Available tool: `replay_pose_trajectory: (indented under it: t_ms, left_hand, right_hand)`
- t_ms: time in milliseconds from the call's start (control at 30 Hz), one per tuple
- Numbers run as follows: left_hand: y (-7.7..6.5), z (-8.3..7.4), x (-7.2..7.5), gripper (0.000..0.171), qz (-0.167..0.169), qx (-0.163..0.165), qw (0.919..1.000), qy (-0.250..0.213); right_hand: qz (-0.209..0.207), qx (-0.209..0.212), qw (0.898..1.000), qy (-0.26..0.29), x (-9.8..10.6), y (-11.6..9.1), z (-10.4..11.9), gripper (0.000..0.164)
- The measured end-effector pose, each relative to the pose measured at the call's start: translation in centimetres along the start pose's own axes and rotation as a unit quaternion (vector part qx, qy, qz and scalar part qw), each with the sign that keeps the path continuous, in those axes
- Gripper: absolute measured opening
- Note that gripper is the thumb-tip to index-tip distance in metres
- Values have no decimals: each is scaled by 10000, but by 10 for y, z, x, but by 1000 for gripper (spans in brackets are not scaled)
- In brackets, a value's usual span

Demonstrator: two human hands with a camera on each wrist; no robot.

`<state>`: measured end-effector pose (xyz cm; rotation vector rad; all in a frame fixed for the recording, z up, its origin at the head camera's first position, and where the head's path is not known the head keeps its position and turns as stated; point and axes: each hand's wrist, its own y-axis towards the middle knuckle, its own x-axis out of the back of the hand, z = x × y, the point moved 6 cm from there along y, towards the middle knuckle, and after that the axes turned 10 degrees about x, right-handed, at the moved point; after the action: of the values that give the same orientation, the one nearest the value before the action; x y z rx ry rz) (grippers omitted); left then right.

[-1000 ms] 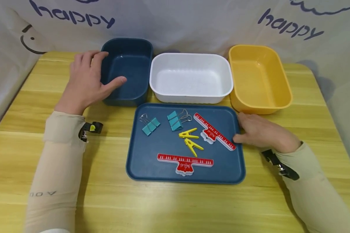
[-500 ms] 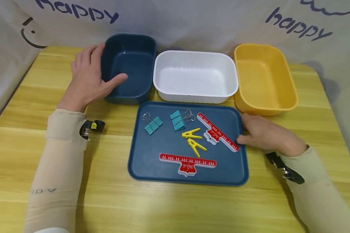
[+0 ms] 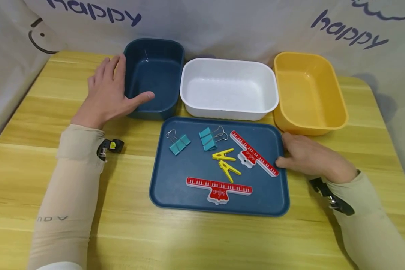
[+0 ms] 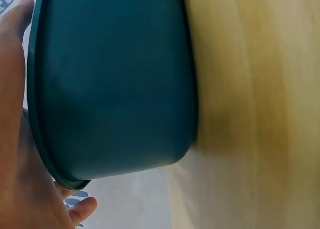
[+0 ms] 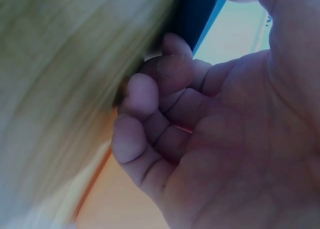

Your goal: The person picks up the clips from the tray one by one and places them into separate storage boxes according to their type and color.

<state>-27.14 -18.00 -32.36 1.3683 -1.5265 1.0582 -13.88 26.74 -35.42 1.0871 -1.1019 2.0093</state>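
– How does the left hand (image 3: 108, 92) lie?
– Its fingers are wide apart from the thumb, which reaches over the inside of the navy bin (image 3: 155, 84); the fingertips are at the bin's left rim.
– And the right hand (image 3: 312, 155)?
– It holds the right edge of the blue tray (image 3: 175, 172), thumb at the rim, the other fingers curled at the outer side.
– Where is that tray?
– On the wooden table (image 3: 131, 210), in front of the white bin (image 3: 229, 90), which stands between the navy bin and the yellow bin (image 3: 308, 93).
– What lies on it?
– Two teal binder clips (image 3: 180, 145) toward the back, two yellow pegs (image 3: 220, 155) in the middle, and two red clips (image 3: 219, 189): one slanting near the right hand, one toward the near edge
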Motion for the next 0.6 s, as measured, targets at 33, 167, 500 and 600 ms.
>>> replay_pose_trajectory:
  t_ms: [33,167,500,600]
  left_hand:
    - [0,0,-1,123,71,35,10000,45]
    - [0,2,-5,124,289,133,9994,116]
    - [-2,3,-9,127,593,195,9980,77]
    - [-2,2,-9,129,630,193,9978,114]
  right_hand:
    - [-5,1,10000,7,0,0,0,39]
    - [0,26,10000,57,0,-1,0,39]
    - [-39,97,9999,11,1,-1,0,40]
    - [-29,91,10000,-25,1,0,-1,42]
